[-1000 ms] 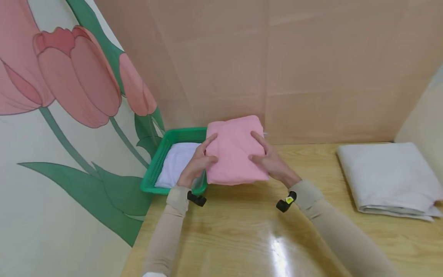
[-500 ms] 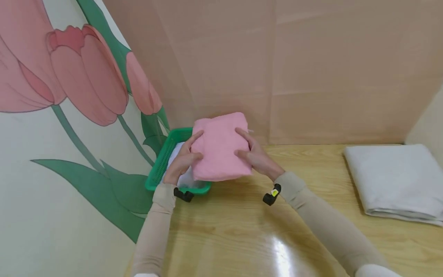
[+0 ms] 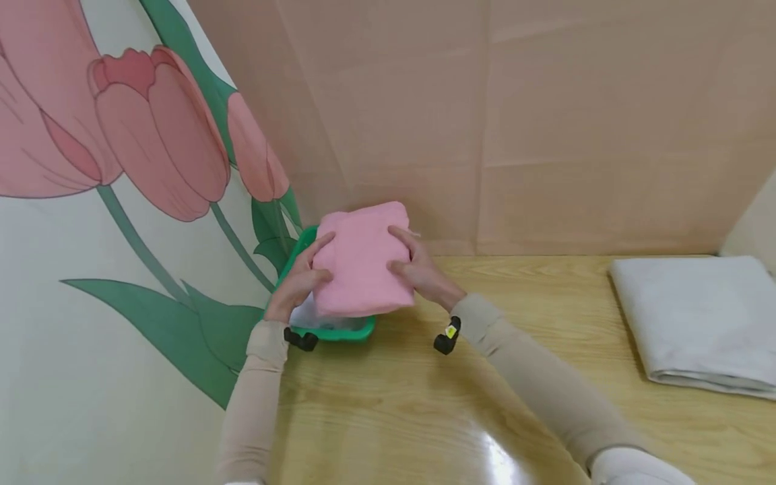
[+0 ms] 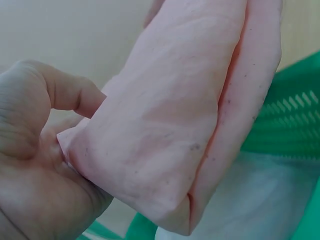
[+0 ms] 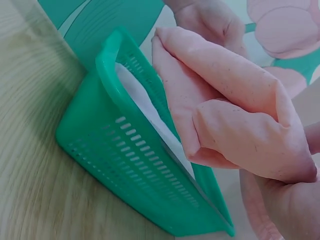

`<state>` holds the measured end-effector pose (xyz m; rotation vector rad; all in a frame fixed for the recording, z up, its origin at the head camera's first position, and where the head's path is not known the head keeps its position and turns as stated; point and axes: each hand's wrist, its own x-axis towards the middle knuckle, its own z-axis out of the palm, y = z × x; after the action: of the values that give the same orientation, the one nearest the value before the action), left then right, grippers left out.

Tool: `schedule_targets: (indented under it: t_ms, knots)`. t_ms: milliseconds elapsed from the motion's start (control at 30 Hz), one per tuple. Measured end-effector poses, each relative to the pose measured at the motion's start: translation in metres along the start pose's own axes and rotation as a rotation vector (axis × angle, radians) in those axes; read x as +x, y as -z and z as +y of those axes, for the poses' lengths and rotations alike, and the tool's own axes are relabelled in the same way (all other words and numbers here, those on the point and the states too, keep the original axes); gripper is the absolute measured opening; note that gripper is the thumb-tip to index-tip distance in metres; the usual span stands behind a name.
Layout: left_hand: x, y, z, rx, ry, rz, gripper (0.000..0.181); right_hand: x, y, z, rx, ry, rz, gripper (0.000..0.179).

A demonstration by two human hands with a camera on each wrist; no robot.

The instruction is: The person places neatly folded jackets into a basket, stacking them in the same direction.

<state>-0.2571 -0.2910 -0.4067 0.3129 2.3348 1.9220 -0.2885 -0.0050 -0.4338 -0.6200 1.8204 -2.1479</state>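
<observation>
A folded pink cloth (image 3: 364, 263) is held up between both hands, above the green plastic basket (image 3: 339, 334). My left hand (image 3: 300, 276) grips its left edge with the thumb on top. The right hand (image 3: 424, 269) grips the opposite edge in the same way. In the right wrist view the cloth (image 5: 240, 110) shows its folded layers over the perforated basket (image 5: 135, 155), apart from the rim. White fabric (image 3: 309, 315) lies inside the basket, mostly hidden under the pink cloth. The left wrist view shows the cloth's folded edge (image 4: 165, 125) up close.
A large folded white cloth (image 3: 697, 323) lies on the wooden table (image 3: 424, 404) at the right. A wall painted with tulips (image 3: 164, 135) closes off the left side, and a brown covering (image 3: 545, 135) hangs behind the table.
Both hands have carried the pink cloth leftward, from beside the basket to over it. The cloth now covers most of the white fabric in the head view. The head view has shifted slightly.
</observation>
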Motion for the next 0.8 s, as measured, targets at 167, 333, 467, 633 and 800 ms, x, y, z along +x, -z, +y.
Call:
schedule_targets:
  t_ms: [167, 333, 467, 633, 800]
  knots:
    - [-0.001, 0.010, -0.001, 0.016, 0.036, 0.056, 0.093, 0.012, -0.008, 0.005, 0.000, 0.001, -0.008, 0.084]
    - [0.005, 0.017, -0.008, -0.002, 0.077, 0.091, 0.094, 0.026, -0.011, 0.013, -0.016, 0.002, -0.029, 0.084]
    - [0.009, 0.025, -0.015, -0.001, 0.098, 0.117, 0.094, 0.036, -0.014, 0.020, -0.033, -0.027, -0.058, 0.082]
    - [0.009, 0.035, -0.021, 0.034, 0.102, 0.167, 0.094, 0.050, -0.022, 0.030, -0.011, -0.072, -0.073, 0.083]
    - [0.007, 0.042, -0.033, 0.074, 0.140, 0.242, 0.090, 0.060, -0.031, 0.042, 0.034, -0.106, -0.080, 0.086]
